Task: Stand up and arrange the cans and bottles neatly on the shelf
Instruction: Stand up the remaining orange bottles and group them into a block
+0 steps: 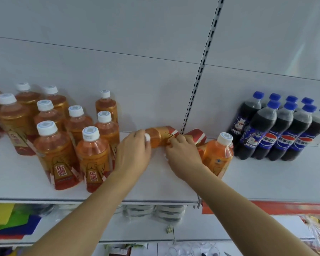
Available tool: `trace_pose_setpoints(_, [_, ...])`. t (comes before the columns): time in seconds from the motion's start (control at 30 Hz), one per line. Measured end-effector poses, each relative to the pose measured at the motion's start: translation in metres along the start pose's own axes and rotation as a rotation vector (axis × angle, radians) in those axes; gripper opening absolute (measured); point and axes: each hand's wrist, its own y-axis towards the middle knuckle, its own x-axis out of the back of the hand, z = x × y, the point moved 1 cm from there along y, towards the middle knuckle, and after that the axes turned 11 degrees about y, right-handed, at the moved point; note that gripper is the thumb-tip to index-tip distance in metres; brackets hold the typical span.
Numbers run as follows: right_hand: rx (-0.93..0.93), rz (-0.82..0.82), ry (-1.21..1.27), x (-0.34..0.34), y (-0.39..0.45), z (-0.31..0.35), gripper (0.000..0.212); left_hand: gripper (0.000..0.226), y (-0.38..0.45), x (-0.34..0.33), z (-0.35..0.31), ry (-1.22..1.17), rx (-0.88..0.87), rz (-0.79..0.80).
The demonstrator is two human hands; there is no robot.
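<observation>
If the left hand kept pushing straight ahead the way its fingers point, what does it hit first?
The left hand already touches the white cap end of the toppled orange drink bottle lying on the white shelf. Beyond that bottle, probably the white back panel; depth is unclear.

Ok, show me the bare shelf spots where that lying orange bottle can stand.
Bare shelf lies in front of the cola bottles, and along the front edge below the orange group. Crowded: the middle, where both hands work at the lying bottle.
</observation>
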Motion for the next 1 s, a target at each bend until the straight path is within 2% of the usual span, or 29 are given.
trace_pose_setpoints(0.2, [0.056,-0.03,-0.018,0.001,0.009,0.002,0.028,0.023,0.046,0.039,-0.017,-0.017,-0.022,-0.051])
trace_pose_setpoints(0.33, [-0.014,-0.105,0.053,0.022,0.023,-0.017,0.033,0.014,0.081,0.054,-0.024,0.144,-0.033,0.08])
trace_pose_setpoints(0.47, [-0.145,-0.088,0.239,0.056,0.038,-0.029,0.039,0.006,0.112,0.068,-0.027,0.225,-0.082,0.2])
trace_pose_setpoints(0.67, [-0.303,-0.112,0.476,0.085,0.062,-0.045,0.028,0.025,0.136,0.071,-0.017,0.254,-0.151,0.316])
trace_pose_setpoints(0.73, [-0.338,-0.127,0.534,0.086,0.069,-0.049,0.031,0.029,0.136,0.071,-0.016,0.238,-0.156,0.33])
trace_pose_setpoints(1.0, [-0.286,-0.1,0.58,0.083,0.081,-0.048,0.035,0.042,0.133,0.068,-0.008,0.173,-0.218,0.325])
